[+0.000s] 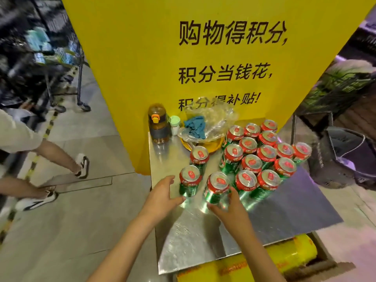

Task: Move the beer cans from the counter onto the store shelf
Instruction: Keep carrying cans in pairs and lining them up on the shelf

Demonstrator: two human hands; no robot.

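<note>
Green beer cans [262,151] stood clustered on the metal surface [203,231] near a yellow sign [142,58]. The left hand [160,197] reached, fingers spread, beside one can [189,181]; the right hand [228,206] cupped another can [216,189]. Bare metal lay nearer.

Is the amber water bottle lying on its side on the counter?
No, the amber water bottle stands upright at the back left corner of the steel counter, beside a small white-and-green container.

Bottle: amber water bottle [157,124] upright beside a small white-green cup [175,124].
Plate: yellow plate [213,145] holding crumpled plastic [215,121] and blue cloth [195,127].
Backdrop: yellow sign [142,58].
</note>
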